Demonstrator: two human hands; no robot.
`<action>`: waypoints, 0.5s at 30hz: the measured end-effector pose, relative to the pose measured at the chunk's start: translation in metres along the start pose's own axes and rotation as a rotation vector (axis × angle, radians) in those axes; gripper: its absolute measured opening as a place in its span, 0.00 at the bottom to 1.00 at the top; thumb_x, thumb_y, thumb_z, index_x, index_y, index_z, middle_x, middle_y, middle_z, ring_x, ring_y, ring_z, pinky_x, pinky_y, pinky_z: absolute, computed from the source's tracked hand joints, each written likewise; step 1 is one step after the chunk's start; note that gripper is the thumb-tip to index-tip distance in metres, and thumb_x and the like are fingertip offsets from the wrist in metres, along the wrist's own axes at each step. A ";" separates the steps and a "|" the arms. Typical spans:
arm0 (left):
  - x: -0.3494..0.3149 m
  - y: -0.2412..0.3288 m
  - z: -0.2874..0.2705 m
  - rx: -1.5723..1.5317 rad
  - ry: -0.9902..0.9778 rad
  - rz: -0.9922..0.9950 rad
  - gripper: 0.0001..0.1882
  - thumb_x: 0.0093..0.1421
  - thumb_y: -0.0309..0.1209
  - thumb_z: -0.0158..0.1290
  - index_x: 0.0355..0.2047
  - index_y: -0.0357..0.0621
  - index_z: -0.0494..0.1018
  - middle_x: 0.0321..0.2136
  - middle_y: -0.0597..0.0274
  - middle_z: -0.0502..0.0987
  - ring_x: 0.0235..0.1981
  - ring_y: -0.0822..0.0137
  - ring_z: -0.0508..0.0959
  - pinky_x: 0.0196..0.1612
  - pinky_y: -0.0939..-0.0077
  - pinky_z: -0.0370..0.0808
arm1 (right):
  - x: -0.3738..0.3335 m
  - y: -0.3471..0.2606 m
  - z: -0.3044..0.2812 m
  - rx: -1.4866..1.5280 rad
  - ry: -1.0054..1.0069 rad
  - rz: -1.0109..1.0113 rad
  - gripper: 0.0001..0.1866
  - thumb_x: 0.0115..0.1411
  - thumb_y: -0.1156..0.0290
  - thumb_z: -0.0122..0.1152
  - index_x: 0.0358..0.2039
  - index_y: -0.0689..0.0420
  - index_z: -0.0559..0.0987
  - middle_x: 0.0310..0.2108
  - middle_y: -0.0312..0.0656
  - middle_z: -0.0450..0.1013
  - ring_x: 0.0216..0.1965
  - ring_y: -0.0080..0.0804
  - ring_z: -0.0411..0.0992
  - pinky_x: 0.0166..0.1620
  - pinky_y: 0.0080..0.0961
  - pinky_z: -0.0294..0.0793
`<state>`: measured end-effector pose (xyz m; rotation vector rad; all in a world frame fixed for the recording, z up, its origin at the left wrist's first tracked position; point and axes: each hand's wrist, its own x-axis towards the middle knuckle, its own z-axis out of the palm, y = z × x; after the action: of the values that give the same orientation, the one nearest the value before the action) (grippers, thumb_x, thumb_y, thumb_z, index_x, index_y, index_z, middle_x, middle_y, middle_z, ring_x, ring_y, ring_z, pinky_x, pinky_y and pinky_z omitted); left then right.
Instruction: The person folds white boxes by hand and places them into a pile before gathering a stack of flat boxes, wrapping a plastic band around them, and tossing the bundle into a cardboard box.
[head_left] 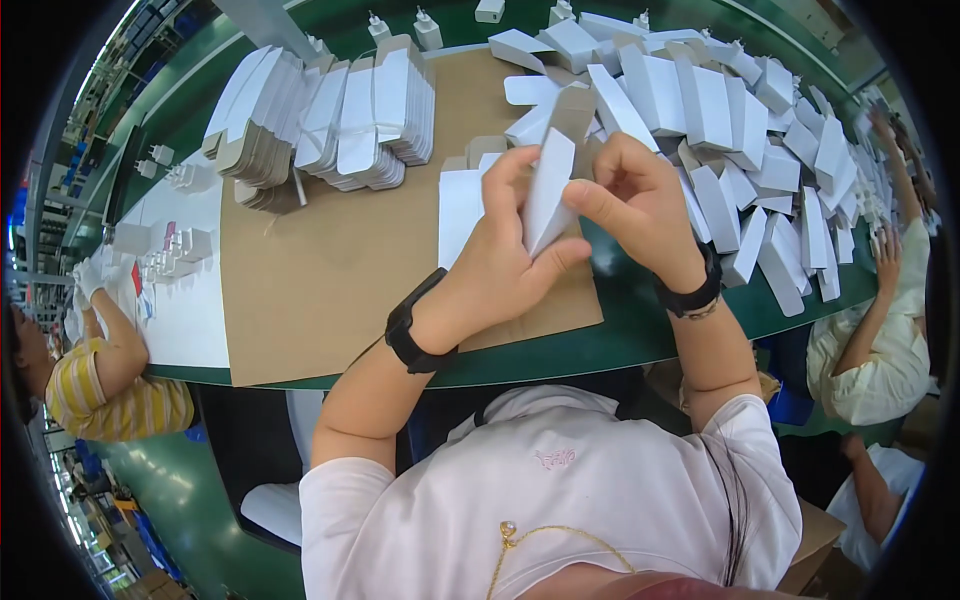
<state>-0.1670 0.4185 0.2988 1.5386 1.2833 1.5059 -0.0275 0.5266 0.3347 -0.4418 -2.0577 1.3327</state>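
Observation:
A small white carton (551, 190) stands tilted between my hands, its grey-brown inner flap (572, 108) raised at the far end. My left hand (515, 225) is closed round the carton, fingers on its left side and thumb across its near end. On the other side, my right hand (637, 200) has its thumb against the carton's right edge and its fingers curled; the fingertips are partly hidden. Beneath my left hand, flat white carton blanks (460, 205) lie on a brown cardboard sheet (330, 300).
Bundled flat cartons (385, 110) are stacked at the far left of the sheet. A large heap of formed white cartons (740, 130) covers the right of the green table (640, 335). One co-worker in a striped shirt (110, 390) sits left; others are at right. White plug-like chargers (428, 30) stand behind.

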 end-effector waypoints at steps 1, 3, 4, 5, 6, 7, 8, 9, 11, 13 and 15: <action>0.000 -0.007 0.002 0.013 0.031 0.023 0.42 0.53 0.36 0.58 0.57 0.44 0.40 0.49 0.41 0.60 0.48 0.54 0.67 0.47 0.66 0.67 | -0.004 0.003 0.002 0.038 0.038 -0.022 0.13 0.51 0.73 0.64 0.25 0.57 0.66 0.25 0.29 0.62 0.25 0.13 0.58 0.28 0.11 0.58; 0.003 -0.004 0.003 -0.056 0.019 0.009 0.40 0.54 0.37 0.56 0.58 0.45 0.41 0.49 0.43 0.59 0.48 0.56 0.67 0.47 0.67 0.67 | -0.008 0.008 0.010 0.174 0.148 -0.093 0.10 0.54 0.73 0.62 0.27 0.57 0.68 0.26 0.30 0.64 0.27 0.14 0.61 0.29 0.11 0.59; 0.004 -0.001 0.003 -0.122 0.013 -0.004 0.38 0.56 0.37 0.55 0.58 0.46 0.42 0.50 0.45 0.58 0.49 0.57 0.67 0.47 0.67 0.67 | -0.007 0.006 0.017 0.175 0.152 -0.090 0.10 0.54 0.73 0.62 0.27 0.57 0.68 0.26 0.30 0.64 0.27 0.14 0.61 0.29 0.11 0.59; 0.005 0.000 0.002 -0.120 0.011 -0.005 0.38 0.56 0.37 0.55 0.58 0.46 0.42 0.50 0.45 0.58 0.49 0.57 0.67 0.47 0.67 0.67 | -0.005 -0.001 0.026 0.399 0.233 0.014 0.09 0.54 0.72 0.61 0.29 0.58 0.68 0.26 0.30 0.65 0.26 0.14 0.60 0.29 0.11 0.59; 0.006 0.000 0.001 -0.183 -0.012 -0.061 0.37 0.57 0.38 0.54 0.58 0.47 0.43 0.50 0.46 0.59 0.48 0.59 0.66 0.47 0.68 0.67 | -0.005 0.001 0.028 0.497 0.252 0.042 0.09 0.56 0.71 0.59 0.34 0.59 0.69 0.28 0.32 0.66 0.27 0.15 0.62 0.31 0.11 0.61; 0.007 0.001 0.000 -0.246 -0.034 -0.117 0.36 0.58 0.39 0.53 0.59 0.48 0.43 0.50 0.48 0.59 0.48 0.61 0.66 0.47 0.68 0.67 | -0.005 0.002 0.031 0.597 0.276 0.069 0.11 0.57 0.70 0.58 0.38 0.60 0.70 0.30 0.33 0.68 0.28 0.16 0.64 0.33 0.12 0.62; 0.006 -0.001 -0.001 -0.244 -0.031 -0.116 0.36 0.58 0.39 0.53 0.59 0.48 0.43 0.50 0.48 0.59 0.48 0.61 0.66 0.47 0.68 0.67 | -0.008 0.014 0.030 0.599 0.273 0.068 0.11 0.57 0.70 0.58 0.38 0.60 0.70 0.30 0.33 0.68 0.28 0.16 0.64 0.33 0.12 0.62; 0.005 -0.003 0.000 -0.181 -0.042 -0.107 0.34 0.58 0.39 0.52 0.58 0.48 0.46 0.48 0.50 0.61 0.46 0.63 0.67 0.46 0.71 0.67 | -0.013 0.028 0.025 0.579 0.158 0.074 0.11 0.58 0.70 0.57 0.39 0.60 0.70 0.33 0.36 0.70 0.32 0.19 0.67 0.34 0.13 0.65; 0.006 -0.001 0.000 -0.118 -0.050 -0.102 0.32 0.59 0.39 0.51 0.57 0.47 0.48 0.46 0.53 0.63 0.44 0.66 0.68 0.44 0.73 0.68 | -0.016 0.035 0.011 0.560 0.041 0.083 0.12 0.58 0.69 0.57 0.41 0.60 0.71 0.37 0.39 0.72 0.36 0.21 0.69 0.34 0.15 0.68; 0.008 0.007 -0.002 -0.337 -0.063 -0.320 0.29 0.60 0.40 0.50 0.54 0.46 0.48 0.42 0.56 0.67 0.39 0.71 0.70 0.39 0.79 0.68 | -0.013 0.028 0.004 0.306 -0.074 0.179 0.12 0.59 0.68 0.56 0.41 0.60 0.73 0.41 0.41 0.72 0.38 0.22 0.69 0.37 0.15 0.68; 0.008 0.002 0.002 -0.362 -0.034 -0.284 0.28 0.60 0.40 0.49 0.53 0.47 0.47 0.40 0.57 0.68 0.37 0.73 0.70 0.37 0.80 0.68 | -0.010 0.027 0.015 0.122 0.051 -0.071 0.12 0.59 0.67 0.55 0.40 0.61 0.74 0.40 0.41 0.73 0.37 0.21 0.69 0.38 0.15 0.68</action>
<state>-0.1655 0.4253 0.3029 1.0966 1.0851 1.4261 -0.0320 0.5222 0.3029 -0.3428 -1.9202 1.3815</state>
